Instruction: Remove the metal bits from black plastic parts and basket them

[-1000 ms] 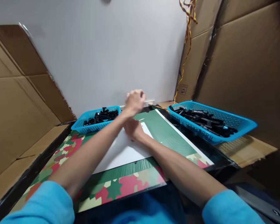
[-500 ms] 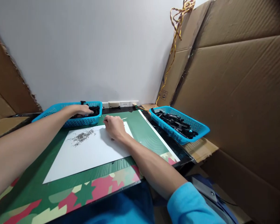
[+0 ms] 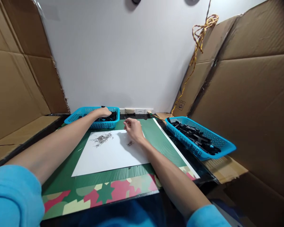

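My left hand (image 3: 105,112) reaches into the blue basket (image 3: 77,112) at the back left, among black plastic parts (image 3: 111,116); its fingertips are hidden there. Over the far right part of a white sheet (image 3: 109,164), my right hand (image 3: 134,127) is closed in a pinch. A thin metal pin (image 3: 125,119) sticks up from its fingertips. On the sheet's left lies a loose pile of thin metal pins (image 3: 103,138). Below my right hand sits a smaller dark cluster (image 3: 130,143) of what look like similar small pieces.
Another blue basket (image 3: 223,145), holding many black plastic parts, stands at the right. A green mat (image 3: 161,142) with a camouflage-patterned front edge lies under the sheet. Cardboard panels (image 3: 255,104) rise at both sides. A yellow twisted cable (image 3: 188,80) runs down to sockets (image 3: 139,111) along the wall.
The view has swung left, so everything sits further right. My left hand stays in the left basket. My right hand has turned slightly, and the pin in its fingertips now shows.
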Demonstrator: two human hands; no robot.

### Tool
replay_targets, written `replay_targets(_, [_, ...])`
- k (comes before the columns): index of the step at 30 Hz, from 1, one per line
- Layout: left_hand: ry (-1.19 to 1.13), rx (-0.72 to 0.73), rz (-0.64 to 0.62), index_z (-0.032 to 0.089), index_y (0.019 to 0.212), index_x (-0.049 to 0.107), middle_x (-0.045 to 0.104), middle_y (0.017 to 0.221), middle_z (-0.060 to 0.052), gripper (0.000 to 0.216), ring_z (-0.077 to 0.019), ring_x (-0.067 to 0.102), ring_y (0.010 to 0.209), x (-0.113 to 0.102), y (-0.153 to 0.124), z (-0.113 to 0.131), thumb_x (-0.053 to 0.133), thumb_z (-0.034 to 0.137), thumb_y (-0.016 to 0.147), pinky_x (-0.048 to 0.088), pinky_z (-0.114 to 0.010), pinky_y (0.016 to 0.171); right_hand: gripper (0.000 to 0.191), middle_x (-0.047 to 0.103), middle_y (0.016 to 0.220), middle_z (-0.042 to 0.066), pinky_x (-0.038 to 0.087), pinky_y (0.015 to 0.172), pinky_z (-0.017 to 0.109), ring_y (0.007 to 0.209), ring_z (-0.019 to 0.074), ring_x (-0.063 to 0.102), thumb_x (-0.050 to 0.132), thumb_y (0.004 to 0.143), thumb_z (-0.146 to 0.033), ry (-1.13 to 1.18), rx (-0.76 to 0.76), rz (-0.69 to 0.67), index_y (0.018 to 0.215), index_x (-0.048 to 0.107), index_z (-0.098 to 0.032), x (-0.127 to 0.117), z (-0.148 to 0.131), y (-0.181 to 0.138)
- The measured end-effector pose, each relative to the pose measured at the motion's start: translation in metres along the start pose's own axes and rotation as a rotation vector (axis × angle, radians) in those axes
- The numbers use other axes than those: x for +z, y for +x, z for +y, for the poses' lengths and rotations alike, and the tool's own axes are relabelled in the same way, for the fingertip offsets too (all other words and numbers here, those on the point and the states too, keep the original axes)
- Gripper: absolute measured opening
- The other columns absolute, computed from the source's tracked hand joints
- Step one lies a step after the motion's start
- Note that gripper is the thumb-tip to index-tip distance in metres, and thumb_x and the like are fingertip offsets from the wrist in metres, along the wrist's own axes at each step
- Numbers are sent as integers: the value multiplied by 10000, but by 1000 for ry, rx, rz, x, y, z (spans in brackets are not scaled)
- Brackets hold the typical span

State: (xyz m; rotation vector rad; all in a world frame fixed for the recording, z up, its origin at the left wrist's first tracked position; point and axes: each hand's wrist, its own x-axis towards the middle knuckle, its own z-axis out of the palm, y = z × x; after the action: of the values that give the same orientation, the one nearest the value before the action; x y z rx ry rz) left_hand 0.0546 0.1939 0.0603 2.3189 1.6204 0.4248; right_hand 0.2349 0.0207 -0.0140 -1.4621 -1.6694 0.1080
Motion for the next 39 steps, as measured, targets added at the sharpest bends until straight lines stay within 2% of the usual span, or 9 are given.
replay_targets(3, [44,-39,-11,140,728,599,600,581,-80,291,-187,584,647,-20,-5,-7,732,357,869,389,-298,674,260,773,890,62,383,676,258,720,170,614,533,1010,-228,28,-27,-11,963,785,-189,-13,5,7])
replay_targets(8, [-99,142,59,186,954,610,703,812,-72,233,-185,610,679,-29,-53,-14,591,418,970,421,-276,654,200,680,735,39,328,619,261,683,164,559,639,922,-258,-66,-32,-287,854,801,-165,-35,23,11])
replay_targets(10, [-382,333,-38,206,1036,600,714,867,-64,255,-175,604,663,-17,-84,-14,598,451,966,444,-271,637,136,668,730,36,337,630,258,697,162,562,702,868,-240,-99,-38,-325,849,809,-160,-38,30,11])
replay_targets(12, [-578,398,-132,216,1047,596,687,806,-40,280,-160,559,612,1,-114,-14,643,468,934,427,-263,599,116,662,741,30,351,643,253,706,157,565,738,835,-226,-107,-38,-346,881,822,-162,-38,35,10])
replay_targets(18, [-890,262,-311,210,1115,630,594,674,2,276,-137,493,564,49,-169,-10,668,350,880,328,-229,518,127,667,773,23,368,659,249,700,143,561,760,829,-222,-101,-41,-411,924,830,-175,-29,37,4])
replay_targets(24, [-1075,145,-323,203,1142,637,587,621,17,304,-106,445,455,64,-184,-7,641,307,857,262,-224,460,49,693,777,39,368,671,260,715,161,576,739,864,-191,-104,-28,-488,879,777,-166,-23,34,2])
replay_targets(30, [-1200,36,-189,176,1077,641,623,718,3,283,-74,435,435,70,-186,-2,670,277,814,245,-210,423,90,673,901,44,366,709,274,795,176,545,592,940,-215,-53,-65,-458,952,672,-174,-23,25,4])
replay_targets(35, [-1217,47,-87,151,999,703,568,709,11,226,-64,453,482,70,-185,-4,728,293,825,281,-198,434,226,501,798,-21,349,663,270,725,155,430,582,957,-416,325,-14,-405,887,547,-204,-26,13,6])
replay_targets(39, [-1193,62,-60,163,1030,719,578,687,10,261,-67,444,456,76,-180,-10,745,364,866,292,-196,406,325,531,825,-14,304,619,270,678,129,368,694,913,-500,634,78,-458,903,550,-209,-29,-5,2])
